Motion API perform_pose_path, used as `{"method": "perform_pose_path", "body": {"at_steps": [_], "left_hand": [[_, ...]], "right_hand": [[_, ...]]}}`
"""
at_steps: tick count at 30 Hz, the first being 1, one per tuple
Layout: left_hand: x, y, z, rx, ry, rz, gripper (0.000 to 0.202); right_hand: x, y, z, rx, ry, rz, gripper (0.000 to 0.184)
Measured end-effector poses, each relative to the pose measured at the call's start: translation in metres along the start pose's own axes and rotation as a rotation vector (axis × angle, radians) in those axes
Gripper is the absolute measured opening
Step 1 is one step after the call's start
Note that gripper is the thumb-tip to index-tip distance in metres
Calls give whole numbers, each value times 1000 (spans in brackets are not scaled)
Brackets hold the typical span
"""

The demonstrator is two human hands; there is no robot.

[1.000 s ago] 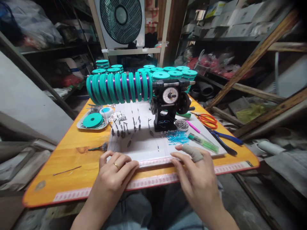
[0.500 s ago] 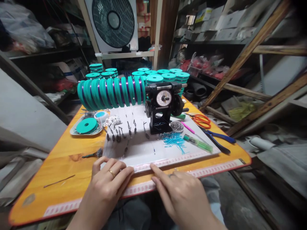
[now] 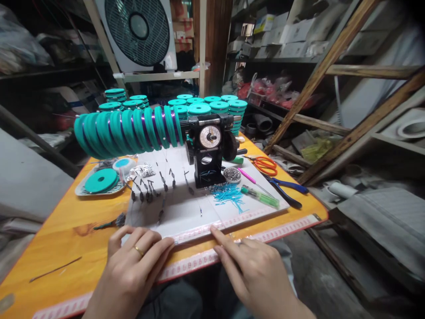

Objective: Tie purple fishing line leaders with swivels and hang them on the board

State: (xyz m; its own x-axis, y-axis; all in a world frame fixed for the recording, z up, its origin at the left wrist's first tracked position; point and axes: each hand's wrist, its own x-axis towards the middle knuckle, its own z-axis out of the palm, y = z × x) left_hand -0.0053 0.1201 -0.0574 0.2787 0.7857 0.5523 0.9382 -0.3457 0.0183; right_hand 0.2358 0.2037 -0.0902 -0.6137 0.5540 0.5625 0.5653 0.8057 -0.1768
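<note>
My left hand (image 3: pixel 129 261), with a gold ring, rests at the front left edge of the white board (image 3: pixel 179 217). Its fingers are bent together at the end of a printed measuring strip (image 3: pixel 195 231); what they pinch is too small to see. My right hand (image 3: pixel 255 268) has its index fingertip on that strip, thumb apart below it and other fingers curled; whatever they hold is hidden. Beyond both hands, a black hand-cranked winder with a dial (image 3: pixel 210 137) carries a row of teal foam spools (image 3: pixel 129 130). Several small dark rig pieces (image 3: pixel 146 192) hang or lie before it.
Blue cut tubes (image 3: pixel 229 197), a dish of metal bits (image 3: pixel 232 174), a green tube (image 3: pixel 260 197), pliers (image 3: pixel 288 188) and orange scissors (image 3: pixel 265 165) lie right. A tray with teal discs (image 3: pixel 101 180) sits left. Stacked spools (image 3: pixel 199 108) stand behind; a second strip (image 3: pixel 282 231) lines the table edge.
The whole scene has shifted left in view as the head turned slightly right. Both hands keep nearly the same pose, and the gap between them at the strip looks a little wider.
</note>
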Motion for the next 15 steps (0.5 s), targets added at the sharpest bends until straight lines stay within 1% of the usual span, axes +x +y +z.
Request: {"method": "perform_pose_path", "body": {"at_steps": [4, 9, 15], "left_hand": [[-1, -1, 2, 5, -21, 4, 13], [-5, -4, 3, 7, -4, -6, 13], [-10, -4, -2, -13, 2, -24, 15]], "right_hand": [[-1, 1, 1, 44, 0, 20, 36], [0, -1, 1, 49, 16, 24, 35], [3, -1, 0, 41, 39, 1, 36]]}}
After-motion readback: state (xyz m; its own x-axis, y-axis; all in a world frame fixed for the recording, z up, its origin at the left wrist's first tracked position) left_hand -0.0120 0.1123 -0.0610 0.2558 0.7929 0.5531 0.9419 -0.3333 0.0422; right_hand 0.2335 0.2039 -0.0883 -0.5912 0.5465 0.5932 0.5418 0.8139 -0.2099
